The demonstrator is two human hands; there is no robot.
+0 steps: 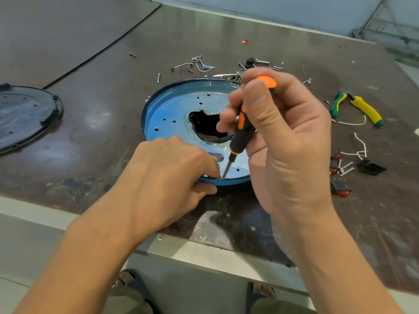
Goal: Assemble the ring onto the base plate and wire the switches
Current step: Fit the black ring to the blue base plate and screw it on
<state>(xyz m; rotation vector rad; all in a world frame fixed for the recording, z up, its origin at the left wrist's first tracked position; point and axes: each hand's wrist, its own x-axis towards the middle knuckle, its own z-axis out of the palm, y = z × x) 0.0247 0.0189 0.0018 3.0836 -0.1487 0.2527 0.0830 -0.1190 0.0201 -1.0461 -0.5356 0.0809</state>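
My right hand [281, 141] grips the orange-and-black screwdriver [240, 130], tip at six o'clock on the round blue metal plate [172, 107]; my left hand [167, 177] pinches that rim.

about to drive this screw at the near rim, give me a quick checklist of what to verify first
1. Screwdriver gripped firmly in the right hand: ok.
2. Tip at the near rim of the blue plate: ok, it meets the edge beside the fingertips.
3. Left hand steadying the rim: ok, it pinches the edge.
4. Screw seated under the tip: cannot tell, too small and partly hidden.
5. Fingers clear of the tip: not ok, they sit right beside it.
6. Spare screws and red switches on the table: ok.
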